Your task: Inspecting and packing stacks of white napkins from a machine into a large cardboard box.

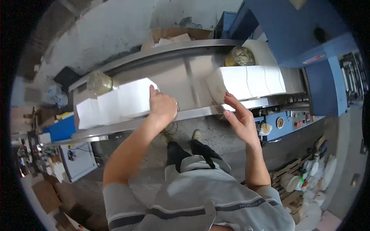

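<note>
Two rows of white paper stand on a long metal tray. My left hand (163, 106) is at the right end of the left white paper row (125, 98), its index finger stretched out against the end sheet. Its other fingers are partly hidden behind the back of the hand. My right hand (244, 122) hovers by the tray's front rail, below the left end of the right white paper row (250, 81). Thumb and fingers are apart there, with nothing seen between them; whether the fingertips touch the paper I cannot tell.
The metal tray (169, 73) runs between the rows. Round yellowish wrapped rolls, one left (99, 82) and one right (240, 56), stand behind the paper. A blue machine (325, 82) closes off the right end. A cardboard box (177, 35) sits behind; a wooden pallet (287, 171) lies lower right.
</note>
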The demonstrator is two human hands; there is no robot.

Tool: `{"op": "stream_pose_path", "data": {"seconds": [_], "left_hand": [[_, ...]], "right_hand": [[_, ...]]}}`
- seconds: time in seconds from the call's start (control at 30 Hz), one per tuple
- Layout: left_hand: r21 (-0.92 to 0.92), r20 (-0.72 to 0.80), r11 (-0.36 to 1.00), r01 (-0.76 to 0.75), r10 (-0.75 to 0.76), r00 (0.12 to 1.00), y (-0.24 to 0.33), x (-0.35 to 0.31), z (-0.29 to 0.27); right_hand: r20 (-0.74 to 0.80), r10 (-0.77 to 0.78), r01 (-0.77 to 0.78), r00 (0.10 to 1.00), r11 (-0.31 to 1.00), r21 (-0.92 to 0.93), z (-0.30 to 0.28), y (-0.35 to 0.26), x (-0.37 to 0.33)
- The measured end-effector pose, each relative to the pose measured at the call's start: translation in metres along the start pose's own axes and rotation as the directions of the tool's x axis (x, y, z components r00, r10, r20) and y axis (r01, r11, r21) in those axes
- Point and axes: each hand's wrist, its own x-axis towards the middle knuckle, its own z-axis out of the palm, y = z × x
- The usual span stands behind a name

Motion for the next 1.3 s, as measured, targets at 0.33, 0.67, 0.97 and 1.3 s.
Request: {"op": "stream_pose_path", "data": {"seconds": [0.33, 0.67, 0.97, 1.3], "left_hand": [[-0.912, -0.172, 0.393, -0.117, -0.109, 0.979, 0.087, 0.045, -0.055], [-0.788, -0.218, 0.602, -0.131, -0.073, 0.973, 0.165, 0.072, -0.115], [-0.777, -0.248, 0.623, -0.095, -0.163, 0.955, 0.154, 0.083, -0.102], [-0.969, -0.111, -0.208, -0.134, -0.12, 0.987, -0.002, 0.053, 0.009]], "right_hand": [[0.056, -0.036, 0.033, 0.998, 0.998, 0.049, -0.003, 0.005, -0.016], [-0.084, 0.038, -0.033, 0.996, 0.997, 0.064, -0.061, 0.034, -0.066], [-0.098, -0.099, 0.114, 0.99, 0.98, 0.162, -0.057, 0.012, -0.042], [-0.141, -0.085, 0.097, 0.986, 0.992, 0.075, -0.041, 0.022, -0.011]]}}
